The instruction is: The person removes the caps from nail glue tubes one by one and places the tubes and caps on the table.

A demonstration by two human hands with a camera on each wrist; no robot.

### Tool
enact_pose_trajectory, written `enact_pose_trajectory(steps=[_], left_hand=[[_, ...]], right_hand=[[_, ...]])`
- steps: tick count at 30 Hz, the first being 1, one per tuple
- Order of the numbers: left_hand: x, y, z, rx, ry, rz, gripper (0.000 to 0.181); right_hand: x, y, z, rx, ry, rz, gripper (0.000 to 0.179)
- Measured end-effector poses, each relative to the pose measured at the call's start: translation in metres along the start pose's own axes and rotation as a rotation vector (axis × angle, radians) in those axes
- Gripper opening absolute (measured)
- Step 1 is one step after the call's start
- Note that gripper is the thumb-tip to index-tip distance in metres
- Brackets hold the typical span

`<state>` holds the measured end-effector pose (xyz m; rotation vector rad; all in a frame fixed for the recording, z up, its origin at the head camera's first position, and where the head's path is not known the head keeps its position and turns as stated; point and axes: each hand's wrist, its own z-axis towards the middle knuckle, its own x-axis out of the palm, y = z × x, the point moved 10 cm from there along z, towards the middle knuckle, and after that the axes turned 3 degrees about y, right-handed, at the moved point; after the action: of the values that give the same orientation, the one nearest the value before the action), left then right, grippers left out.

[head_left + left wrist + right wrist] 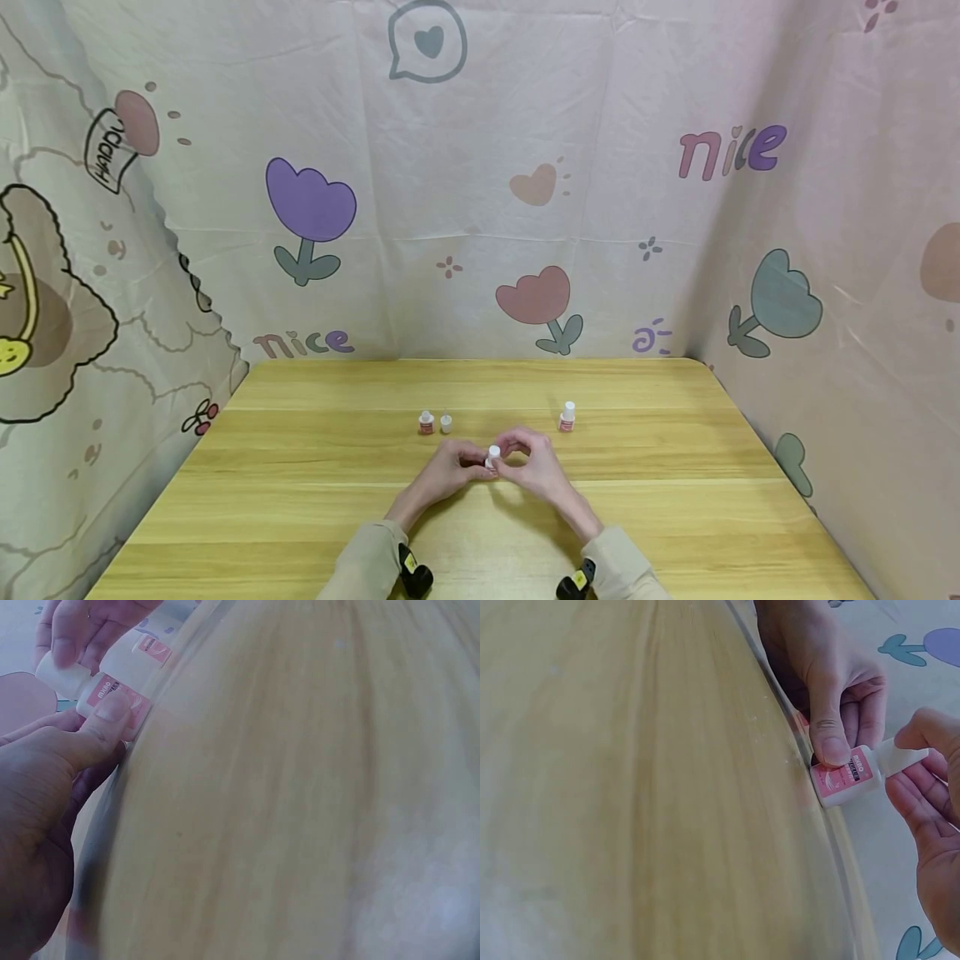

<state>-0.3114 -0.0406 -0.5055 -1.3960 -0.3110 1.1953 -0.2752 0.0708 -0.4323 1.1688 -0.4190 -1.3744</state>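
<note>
In the head view, a small white bottle with a pink label (846,780) stands upright at the tabletop, between both hands. My left hand (450,471) holds its body, with the thumb pressed over the label. Its tall white cap (900,757) is pinched between the thumb and fingers of my right hand (534,467). The cap sits on the bottle's neck. Part of the label is hidden by the left thumb.
Behind the left hand stand a similar bottle (427,424) without its tall cap and a loose white cap (446,424) with a thin tip pointing up. Another capped bottle (567,417) stands beyond the right hand. Patterned cloth (450,292) hangs behind the wooden table (300,508).
</note>
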Motion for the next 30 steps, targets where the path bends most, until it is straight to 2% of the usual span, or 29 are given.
enact_pose_trajectory(steps=[13, 25, 30], left_hand=[[-0.0002, -0.0002, -0.0002, 0.013, -0.003, -0.002, 0.018], [-0.0001, -0.0001, 0.0000, 0.000, 0.001, 0.001, 0.017], [0.0003, 0.0010, 0.0002, -0.005, 0.002, -0.001, 0.018]], right_hand=[[-0.0028, -0.0029, 0.0000, 0.001, -0.036, 0.006, 0.018], [-0.0012, -0.0013, -0.0002, -0.016, -0.020, -0.002, 0.018], [-0.0009, -0.0033, -0.0006, 0.002, -0.018, 0.008, 0.019]])
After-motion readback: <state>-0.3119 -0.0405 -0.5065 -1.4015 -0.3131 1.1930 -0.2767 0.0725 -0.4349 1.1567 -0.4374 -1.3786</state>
